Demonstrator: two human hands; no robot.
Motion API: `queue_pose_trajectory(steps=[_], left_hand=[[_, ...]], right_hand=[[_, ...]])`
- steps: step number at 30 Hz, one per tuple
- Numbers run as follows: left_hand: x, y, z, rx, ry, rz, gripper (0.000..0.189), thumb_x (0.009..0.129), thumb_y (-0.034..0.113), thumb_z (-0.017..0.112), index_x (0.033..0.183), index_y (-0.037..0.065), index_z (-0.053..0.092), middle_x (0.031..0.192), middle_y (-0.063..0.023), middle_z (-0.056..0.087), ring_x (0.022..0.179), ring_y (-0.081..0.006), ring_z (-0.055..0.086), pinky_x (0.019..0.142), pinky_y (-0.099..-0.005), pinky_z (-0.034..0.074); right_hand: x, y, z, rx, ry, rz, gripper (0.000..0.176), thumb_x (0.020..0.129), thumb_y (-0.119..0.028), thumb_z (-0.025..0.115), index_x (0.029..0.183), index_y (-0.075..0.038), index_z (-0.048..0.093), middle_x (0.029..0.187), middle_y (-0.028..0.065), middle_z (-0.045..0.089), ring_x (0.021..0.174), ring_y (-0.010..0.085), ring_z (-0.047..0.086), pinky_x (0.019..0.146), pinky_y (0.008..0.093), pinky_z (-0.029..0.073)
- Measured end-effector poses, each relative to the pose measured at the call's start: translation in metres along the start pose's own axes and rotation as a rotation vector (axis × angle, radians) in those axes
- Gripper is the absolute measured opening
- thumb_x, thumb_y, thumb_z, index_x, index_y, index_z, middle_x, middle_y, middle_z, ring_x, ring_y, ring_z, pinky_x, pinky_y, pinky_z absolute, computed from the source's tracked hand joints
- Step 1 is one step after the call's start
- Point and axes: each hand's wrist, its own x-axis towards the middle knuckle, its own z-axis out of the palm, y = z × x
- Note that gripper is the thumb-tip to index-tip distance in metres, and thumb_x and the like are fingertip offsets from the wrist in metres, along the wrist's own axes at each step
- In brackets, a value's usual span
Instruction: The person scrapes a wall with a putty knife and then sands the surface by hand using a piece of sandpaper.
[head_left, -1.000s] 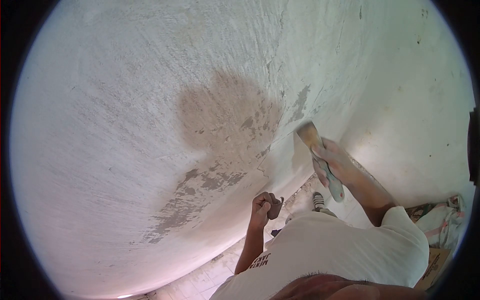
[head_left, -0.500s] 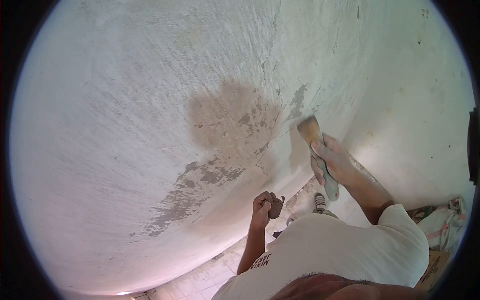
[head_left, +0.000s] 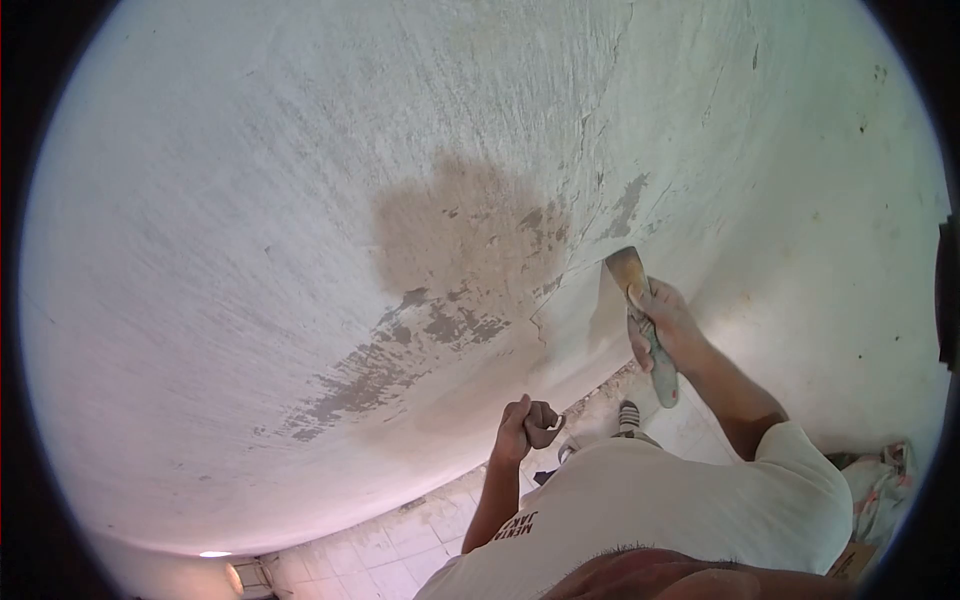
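Observation:
A putty knife (head_left: 626, 266) with a stained, worn blade and a pale, dirty handle is gripped in my right hand (head_left: 674, 322). Its blade points up toward the wall (head_left: 250, 180), close by a thin crack and a small grey patch. My left hand (head_left: 514, 432) is closed lower down, in front of my shirt. Between its thumb and fingers is a curled brown-grey sheet (head_left: 546, 424), like folded sandpaper. A large damp brown patch (head_left: 440, 225) marks the wall, with flaked grey areas (head_left: 370, 375) below it.
Pale floor tiles (head_left: 400, 540) run along the wall's foot. A striped shoe or sandal (head_left: 628, 416) shows past my shirt (head_left: 640, 500). A second wall (head_left: 830, 300) meets the first at the right. A crumpled sack (head_left: 880, 490) lies at the lower right.
The view has shifted, so the wall marks sit further right. My right hand and the putty knife appear slightly lower. My left hand has turned a little, still closed.

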Motion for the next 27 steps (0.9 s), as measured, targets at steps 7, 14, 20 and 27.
queue_pose_trajectory(steps=[7,14,20,27], left_hand=[[0.005,-0.004,0.015,0.190,-0.004,-0.035,0.034,0.096,0.025,0.053,0.070,0.004,0.051,0.063,-0.0053,0.052,0.064,-0.0141,0.047,0.062,-0.0282,0.039],[0.009,-0.013,0.039,0.276,-0.066,-0.117,0.031,0.091,0.029,0.061,0.073,0.005,0.050,0.062,-0.0022,0.046,0.058,-0.0134,0.042,0.071,-0.0335,0.046],[0.008,-0.014,0.077,0.231,0.045,0.080,0.024,0.095,0.028,0.057,0.093,0.004,0.057,0.079,-0.0026,0.057,0.066,-0.0091,0.048,0.065,-0.0245,0.042],[0.008,-0.051,0.072,0.268,0.314,-0.048,0.024,0.098,0.026,0.052,0.102,0.003,0.058,0.085,-0.0028,0.059,0.080,-0.0113,0.057,0.073,-0.0292,0.048]], right_hand=[[-0.014,0.010,-0.022,-0.047,0.103,-0.062,0.037,0.100,-0.041,0.046,0.101,-0.004,0.042,0.048,0.0045,0.046,0.031,0.0160,0.045,0.031,0.0264,0.040],[0.011,-0.029,0.004,-0.069,-0.033,-0.186,0.041,0.096,-0.046,0.051,0.091,-0.006,0.044,0.052,0.0049,0.050,0.035,0.0138,0.048,0.032,0.0260,0.040],[-0.014,0.067,-0.018,-0.107,-0.229,0.295,0.036,0.095,-0.041,0.057,0.095,-0.006,0.049,0.059,0.0037,0.053,0.039,0.0123,0.050,0.033,0.0273,0.044],[-0.023,0.088,-0.065,-0.076,-0.650,0.522,0.056,0.096,-0.048,0.050,0.131,-0.005,0.041,0.085,0.0094,0.058,0.066,0.0150,0.062,0.053,0.0275,0.052]])
